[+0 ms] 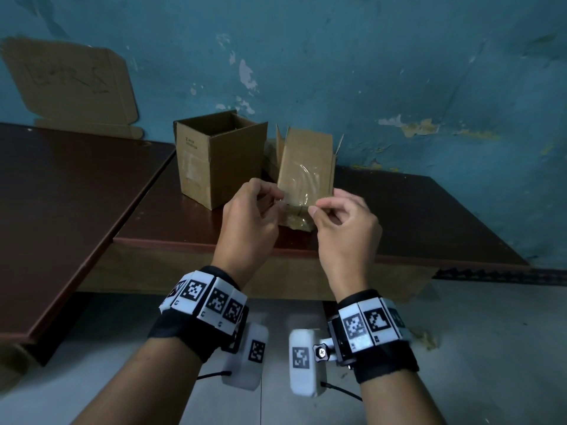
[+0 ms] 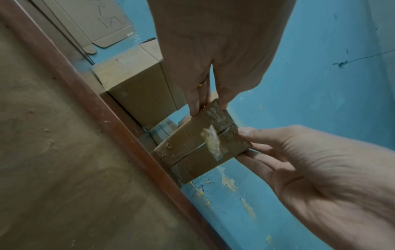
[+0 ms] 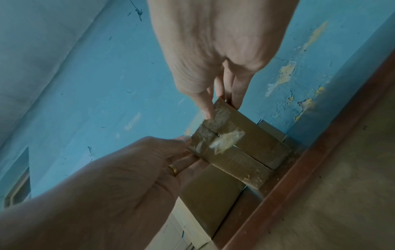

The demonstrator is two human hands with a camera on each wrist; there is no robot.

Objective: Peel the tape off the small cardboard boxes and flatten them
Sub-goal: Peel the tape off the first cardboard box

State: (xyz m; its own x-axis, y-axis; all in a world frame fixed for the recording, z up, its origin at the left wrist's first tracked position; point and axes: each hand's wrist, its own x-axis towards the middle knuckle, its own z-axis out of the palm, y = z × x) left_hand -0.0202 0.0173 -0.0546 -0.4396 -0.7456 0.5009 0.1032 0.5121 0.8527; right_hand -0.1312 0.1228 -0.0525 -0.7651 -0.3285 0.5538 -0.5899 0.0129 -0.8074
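Observation:
A small cardboard box [image 1: 306, 161] stands tilted at the front edge of the dark table [image 1: 414, 216], its closed end [image 2: 192, 143] turned toward me. My left hand [image 1: 276, 198] pinches that end's left edge, thumb in front and fingers behind [image 2: 197, 108]. My right hand [image 1: 319, 210] pinches the opposite edge the same way [image 3: 208, 110]. Glossy clear tape [image 1: 299, 182] covers the box's upper face. A crumpled patch of tape [image 2: 211, 143] lies across the seam between the two end flaps [image 3: 224, 143].
A second cardboard box [image 1: 214, 157] stands open-topped just left of the held one. A flattened sheet of cardboard [image 1: 70, 84] leans on the blue wall at the back left. Another brown table [image 1: 61, 194] adjoins on the left. Pale floor lies below my wrists.

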